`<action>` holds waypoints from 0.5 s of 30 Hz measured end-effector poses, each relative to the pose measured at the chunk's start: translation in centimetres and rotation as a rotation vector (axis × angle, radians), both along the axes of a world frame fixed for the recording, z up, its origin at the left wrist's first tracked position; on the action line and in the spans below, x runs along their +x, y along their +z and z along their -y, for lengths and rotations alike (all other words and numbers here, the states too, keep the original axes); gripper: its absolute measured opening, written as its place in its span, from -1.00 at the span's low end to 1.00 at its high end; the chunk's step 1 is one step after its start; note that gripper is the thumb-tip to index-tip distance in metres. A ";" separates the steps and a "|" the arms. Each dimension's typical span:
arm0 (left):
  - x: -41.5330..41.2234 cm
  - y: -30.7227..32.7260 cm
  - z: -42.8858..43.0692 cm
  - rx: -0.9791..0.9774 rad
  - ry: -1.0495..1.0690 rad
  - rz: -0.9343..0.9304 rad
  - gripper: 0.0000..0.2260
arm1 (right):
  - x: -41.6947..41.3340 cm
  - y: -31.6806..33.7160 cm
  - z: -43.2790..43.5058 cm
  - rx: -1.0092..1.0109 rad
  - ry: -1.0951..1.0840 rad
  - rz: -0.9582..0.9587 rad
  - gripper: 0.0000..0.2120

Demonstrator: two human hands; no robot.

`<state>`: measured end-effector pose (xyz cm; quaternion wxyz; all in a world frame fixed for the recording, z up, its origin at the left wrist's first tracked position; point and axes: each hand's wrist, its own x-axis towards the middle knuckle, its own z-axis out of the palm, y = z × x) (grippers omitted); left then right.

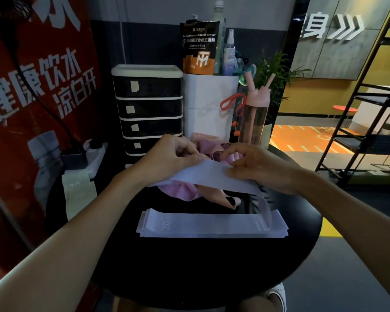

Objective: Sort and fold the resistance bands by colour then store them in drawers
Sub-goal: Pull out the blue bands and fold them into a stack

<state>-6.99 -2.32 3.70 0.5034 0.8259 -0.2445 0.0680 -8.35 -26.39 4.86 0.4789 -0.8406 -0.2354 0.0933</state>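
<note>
My left hand (170, 155) and my right hand (257, 167) both pinch a pale lilac resistance band (209, 176), stretched flat between them above the round black table (189, 262). Its right end droops down toward a flat stack of lilac bands (200, 226) marked "20" lying nearer me. Under my hands sits a jumbled heap of pink and peach bands (189, 192). Pale green bands (77, 192) lie flat at the table's left edge. The black drawer unit (148, 109), with white-trimmed drawers all shut, stands behind my left hand.
A white bin (209, 104) holding a powder pouch and bottles stands right of the drawers. A pink water bottle (256, 115) sits beside it. A power strip with plug (86, 156) lies at the back left. A black metal rack (374, 109) stands off to the right.
</note>
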 end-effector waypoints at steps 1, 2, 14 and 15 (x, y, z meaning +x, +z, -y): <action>-0.2 0.0 0.0 0.014 -0.009 0.005 -0.92 | -0.2 -0.1 0.1 -0.019 0.004 -0.003 -0.82; -0.3 0.0 -0.1 0.031 -0.014 0.009 -0.92 | -0.3 -0.3 0.3 -0.026 0.009 -0.013 -0.82; -1.1 -1.4 -2.8 0.280 -0.013 -0.053 -0.95 | -1.4 -2.6 4.1 -0.021 -0.033 -0.138 -0.90; -1.0 -1.6 -3.1 0.304 -0.012 -0.075 -0.94 | -1.4 -2.8 4.5 -0.035 -0.049 -0.122 -0.91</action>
